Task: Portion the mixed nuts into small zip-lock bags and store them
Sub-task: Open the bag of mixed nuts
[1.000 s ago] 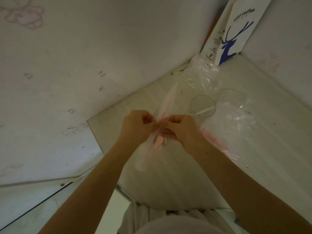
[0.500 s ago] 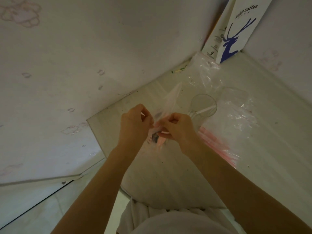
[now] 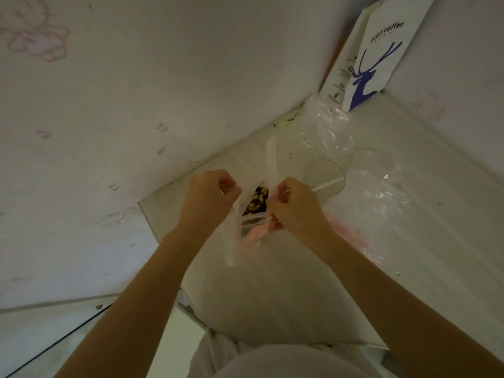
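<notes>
Both hands are over the table (image 3: 272, 301), working one small zip-lock bag (image 3: 231, 241). Left hand (image 3: 208, 199): grip is a tight pinch on the bag's left lip, fingers curled. Right hand (image 3: 294, 208): same pinch grip on the right lip. The lips sit apart, so the mouth gapes between the two fists. Mixed nuts (image 3: 256, 201) are inside the bag, pale and dark pieces showing through the opening. Pink zip strip shows at the near end of the mouth. One pale strip end sticks up past the right hand.

Right of the hands: clear cup (image 3: 324, 170) on the table, with a white stick-like utensil (image 3: 328, 184) across its rim. Spoon or stirrer, too blurred to say. Beyond the cup is crumpled clear plastic (image 3: 326, 129), plus a flatter clear bag (image 3: 377, 184) to its right. Spare bags with pink edges (image 3: 347, 231) lie just beside the right forearm. A white paper bag with a blue deer print (image 3: 379, 58) leans in the far corner.
</notes>
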